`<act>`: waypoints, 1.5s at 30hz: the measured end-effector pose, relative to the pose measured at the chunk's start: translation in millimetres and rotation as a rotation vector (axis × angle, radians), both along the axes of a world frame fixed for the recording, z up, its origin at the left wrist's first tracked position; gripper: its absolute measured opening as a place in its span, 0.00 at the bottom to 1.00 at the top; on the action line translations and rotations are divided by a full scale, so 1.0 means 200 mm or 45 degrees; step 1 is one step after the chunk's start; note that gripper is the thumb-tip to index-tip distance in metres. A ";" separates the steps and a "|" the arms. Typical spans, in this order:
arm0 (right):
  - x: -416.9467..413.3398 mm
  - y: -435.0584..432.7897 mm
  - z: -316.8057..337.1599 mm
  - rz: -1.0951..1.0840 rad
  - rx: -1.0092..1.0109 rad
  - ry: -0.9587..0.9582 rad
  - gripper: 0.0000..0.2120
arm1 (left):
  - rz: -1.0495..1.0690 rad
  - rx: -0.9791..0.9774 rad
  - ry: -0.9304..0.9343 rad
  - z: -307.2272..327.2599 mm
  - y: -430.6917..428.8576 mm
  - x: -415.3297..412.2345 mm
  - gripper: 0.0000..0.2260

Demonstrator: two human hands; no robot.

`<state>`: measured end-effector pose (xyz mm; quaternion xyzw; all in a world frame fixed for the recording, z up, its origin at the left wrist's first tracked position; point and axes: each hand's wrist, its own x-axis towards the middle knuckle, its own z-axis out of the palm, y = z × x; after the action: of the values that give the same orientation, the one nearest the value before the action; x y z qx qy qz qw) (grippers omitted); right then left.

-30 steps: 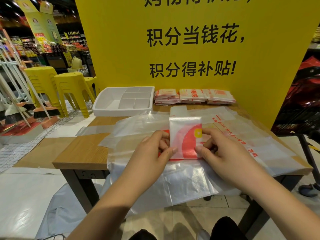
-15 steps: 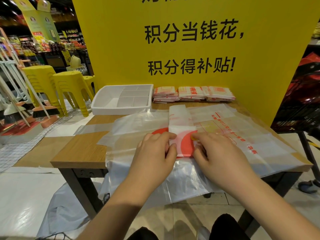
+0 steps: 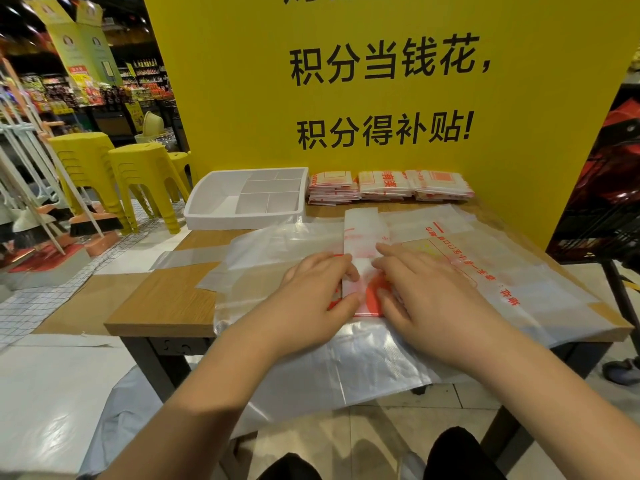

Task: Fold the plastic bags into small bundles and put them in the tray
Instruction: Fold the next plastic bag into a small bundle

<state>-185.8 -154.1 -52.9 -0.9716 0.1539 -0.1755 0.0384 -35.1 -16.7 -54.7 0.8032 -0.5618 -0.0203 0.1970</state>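
A narrow folded strip of clear plastic bag (image 3: 361, 233) with red print lies lengthwise on the wooden table (image 3: 162, 299), on top of other spread-out bags (image 3: 502, 271). My left hand (image 3: 318, 289) and my right hand (image 3: 422, 289) lie flat on its near end, one on each side, fingers pressing the fold down. The white divided tray (image 3: 221, 213) stands at the table's back left with nothing visible in it. Three stacks of folded bag bundles (image 3: 388, 185) lie to its right against the yellow board.
A tall yellow sign board (image 3: 381, 98) closes off the table's far side. Loose plastic hangs over the table's near edge toward the floor. Yellow stools (image 3: 138, 174) and brooms (image 3: 52, 216) stand to the left. A dark cart (image 3: 602, 202) is at the right.
The near end of the strip, held up between both hands a second ago, has been folded forward and laid down. Both hands now press it flat on the table.
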 end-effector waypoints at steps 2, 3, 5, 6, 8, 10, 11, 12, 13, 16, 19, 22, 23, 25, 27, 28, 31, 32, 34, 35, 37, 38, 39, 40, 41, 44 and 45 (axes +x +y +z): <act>0.01 -0.04 0.01 0.081 0.041 0.135 0.25 | -0.014 0.038 0.045 0.01 0.00 0.01 0.16; 0.02 -0.05 0.00 0.104 0.081 0.190 0.25 | -0.017 0.053 0.060 0.02 0.01 0.01 0.16; 0.02 -0.07 0.00 0.144 0.206 0.215 0.25 | -0.024 0.086 0.075 0.03 0.01 0.02 0.17; 0.02 -0.08 0.00 0.159 0.264 0.217 0.25 | -0.031 0.104 0.085 0.04 0.00 0.02 0.18; 0.02 -0.10 0.02 0.181 0.315 0.254 0.26 | -0.048 0.143 0.106 0.06 0.00 0.03 0.20; 0.01 -0.12 0.04 0.193 0.320 0.319 0.29 | -0.055 0.189 0.107 0.08 0.00 0.03 0.23; 0.01 -0.13 0.05 0.198 0.329 0.348 0.31 | -0.052 0.211 0.100 0.09 0.01 0.04 0.24; -0.01 -0.15 0.05 0.195 0.345 0.368 0.34 | -0.044 0.234 0.092 0.10 0.01 0.04 0.27; -0.02 -0.16 0.06 0.182 0.368 0.382 0.37 | -0.034 0.256 0.090 0.11 0.01 0.05 0.29; -0.06 -0.19 0.04 0.157 0.400 0.389 0.39 | -0.020 0.276 0.124 0.10 0.03 0.05 0.32; -0.06 -0.20 0.05 0.153 0.423 0.403 0.39 | -0.008 0.271 0.160 0.11 0.04 0.05 0.33; -0.06 -0.21 0.07 0.138 0.506 0.420 0.38 | 0.029 0.291 0.194 0.12 0.03 0.04 0.32; -0.06 -0.21 0.08 0.138 0.518 0.419 0.39 | 0.035 0.300 0.200 0.13 0.02 0.04 0.32; -0.06 -0.21 0.08 0.131 0.534 0.410 0.39 | 0.024 0.319 0.180 0.14 0.01 0.04 0.32; -0.06 -0.21 0.07 0.133 0.543 0.386 0.39 | 0.013 0.327 0.157 0.15 0.01 0.04 0.33; -0.07 -0.20 0.06 0.141 0.534 0.363 0.39 | 0.007 0.334 0.149 0.15 0.01 0.04 0.33; -0.09 -0.19 0.05 0.159 0.473 0.316 0.41 | -0.045 0.368 0.131 0.15 0.03 0.04 0.36; -0.09 -0.19 0.05 0.163 0.462 0.314 0.42 | -0.061 0.361 0.119 0.15 0.04 0.04 0.37; -0.10 -0.19 0.05 0.175 0.458 0.291 0.44 | -0.088 0.318 0.086 0.14 0.04 0.05 0.37; -0.10 -0.19 0.04 0.179 0.457 0.264 0.45 | -0.095 0.290 0.074 0.14 0.04 0.05 0.37; -0.10 -0.19 0.04 0.184 0.462 0.196 0.43 | -0.097 0.238 0.064 0.13 0.04 0.06 0.34; -0.11 -0.19 0.04 0.188 0.472 0.158 0.41 | -0.095 0.211 0.085 0.13 0.04 0.07 0.32; -0.11 -0.19 0.03 0.192 0.495 0.118 0.39 | -0.093 0.177 0.119 0.13 0.04 0.07 0.30; -0.11 -0.19 0.03 0.194 0.529 0.073 0.36 | -0.093 0.128 0.153 0.13 0.03 0.07 0.29; -0.10 -0.19 0.02 0.187 0.564 0.023 0.33 | -0.093 0.068 0.182 0.13 0.03 0.07 0.29; -0.10 -0.21 -0.01 0.143 0.607 -0.117 0.19 | -0.098 -0.033 0.245 0.11 0.02 0.06 0.29; -0.10 -0.22 -0.01 0.136 0.629 -0.157 0.15 | -0.122 -0.024 0.259 0.10 0.02 0.06 0.28</act>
<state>-205.2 -197.9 -55.2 -0.9270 0.1379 -0.1891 0.2932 -23.4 -12.1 -34.6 0.7674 -0.5768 -0.1057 0.2594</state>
